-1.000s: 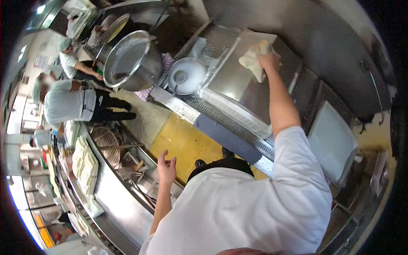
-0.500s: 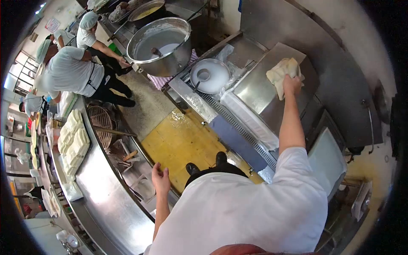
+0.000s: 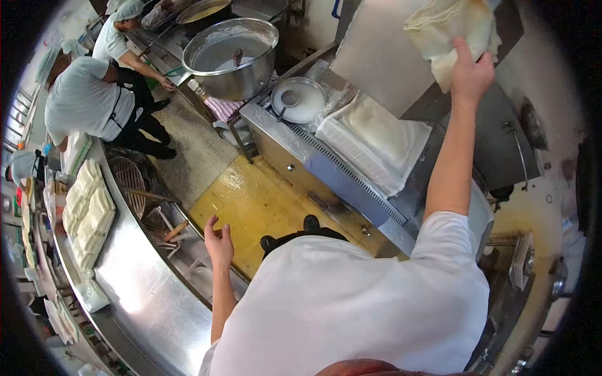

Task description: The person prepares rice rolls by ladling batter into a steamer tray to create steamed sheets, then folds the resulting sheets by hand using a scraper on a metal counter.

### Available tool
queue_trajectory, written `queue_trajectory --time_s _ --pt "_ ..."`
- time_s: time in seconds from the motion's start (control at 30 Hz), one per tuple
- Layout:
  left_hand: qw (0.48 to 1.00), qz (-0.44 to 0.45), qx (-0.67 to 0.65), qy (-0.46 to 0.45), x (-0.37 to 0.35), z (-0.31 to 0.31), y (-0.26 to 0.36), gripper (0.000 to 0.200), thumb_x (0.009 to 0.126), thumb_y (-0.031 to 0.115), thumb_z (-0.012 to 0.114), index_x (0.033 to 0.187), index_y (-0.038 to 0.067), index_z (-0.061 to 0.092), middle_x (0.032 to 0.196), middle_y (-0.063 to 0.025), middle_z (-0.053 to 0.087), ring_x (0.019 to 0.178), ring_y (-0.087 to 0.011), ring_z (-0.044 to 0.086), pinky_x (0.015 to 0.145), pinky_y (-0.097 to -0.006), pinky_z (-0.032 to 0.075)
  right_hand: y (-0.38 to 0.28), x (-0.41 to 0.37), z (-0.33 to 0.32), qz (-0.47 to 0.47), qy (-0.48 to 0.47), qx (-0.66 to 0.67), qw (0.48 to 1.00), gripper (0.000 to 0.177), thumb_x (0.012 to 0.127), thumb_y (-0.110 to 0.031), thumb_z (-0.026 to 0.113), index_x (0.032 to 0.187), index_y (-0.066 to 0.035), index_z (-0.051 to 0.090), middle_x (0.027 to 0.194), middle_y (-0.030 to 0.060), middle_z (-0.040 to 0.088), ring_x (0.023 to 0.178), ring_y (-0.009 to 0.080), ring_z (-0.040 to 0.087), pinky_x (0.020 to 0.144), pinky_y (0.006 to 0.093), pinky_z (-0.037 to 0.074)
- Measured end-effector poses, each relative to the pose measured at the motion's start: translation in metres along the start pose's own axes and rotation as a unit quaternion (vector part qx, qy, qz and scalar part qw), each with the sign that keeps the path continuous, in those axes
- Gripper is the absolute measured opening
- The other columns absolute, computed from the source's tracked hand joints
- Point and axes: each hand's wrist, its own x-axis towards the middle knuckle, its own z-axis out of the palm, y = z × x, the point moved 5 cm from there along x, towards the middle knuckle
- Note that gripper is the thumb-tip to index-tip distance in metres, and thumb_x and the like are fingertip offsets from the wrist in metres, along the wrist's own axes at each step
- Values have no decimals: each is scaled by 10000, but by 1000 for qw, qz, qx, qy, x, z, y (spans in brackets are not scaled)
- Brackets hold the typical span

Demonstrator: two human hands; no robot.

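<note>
My right hand (image 3: 470,70) is stretched up and forward, gripping a folded cream cloth (image 3: 442,28) against the top edge of a raised steel lid (image 3: 379,59). Under the lid lies a white cloth-lined tray (image 3: 376,141) on a steel counter (image 3: 276,135). My left hand (image 3: 218,243) hangs at my side with fingers apart and nothing in it, over the edge of a curved steel worktable (image 3: 144,288).
A large steel pot (image 3: 232,56) of white liquid and a round basin (image 3: 301,100) with a ladle stand beyond the tray. Two people in white work at the upper left. Pale blocks (image 3: 88,213) line the worktable. The floor between is wet yellow.
My right hand with the cloth has gone upward, and the steel lid has swung up from flat to nearly upright, uncovering the white tray. My left hand stayed low at my side.
</note>
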Motion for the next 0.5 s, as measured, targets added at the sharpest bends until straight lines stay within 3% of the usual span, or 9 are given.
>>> queue_trajectory --time_s 0.03,0.1,0.23,0.43,0.5 --pt "1000 -3 -8 2 0 -3 -3 472 928 79 672 1366 -12 522 1279 -148 631 837 -196 633 760 -339 522 -21 -1 0 -8 -3 1 1000 400 803 -306 787 992 36 704 1022 189 732 899 312 697 842 393 516" --pt "1000 3 -18 9 -1 -16 -12 469 929 79 672 1365 -10 525 1275 -147 634 836 -192 631 760 -334 521 -61 -11 -2 -54 27 135 989 329 829 -249 798 990 24 709 1000 124 745 881 215 684 830 353 513" --pt "999 -15 -32 39 -11 -48 -30 454 923 66 678 1351 -5 544 1261 -144 645 832 -187 630 766 -326 523 -125 -52 11 -91 -19 170 981 303 849 -231 800 987 20 703 966 96 749 877 171 673 817 323 509" --pt "991 -10 -12 136 -43 -122 -43 442 913 44 687 1331 -3 552 1222 -147 650 787 -176 626 750 -317 540 -209 -144 79 -127 -207 285 927 244 854 -204 811 919 -9 679 849 82 722 758 152 633 723 306 503" --pt "983 -3 -56 176 -56 -143 -50 442 910 36 674 1335 8 554 1200 -102 655 786 -133 586 739 -294 504 -244 -172 97 -199 -268 139 932 270 845 -201 818 838 -17 621 754 108 657 680 160 608 645 337 484"
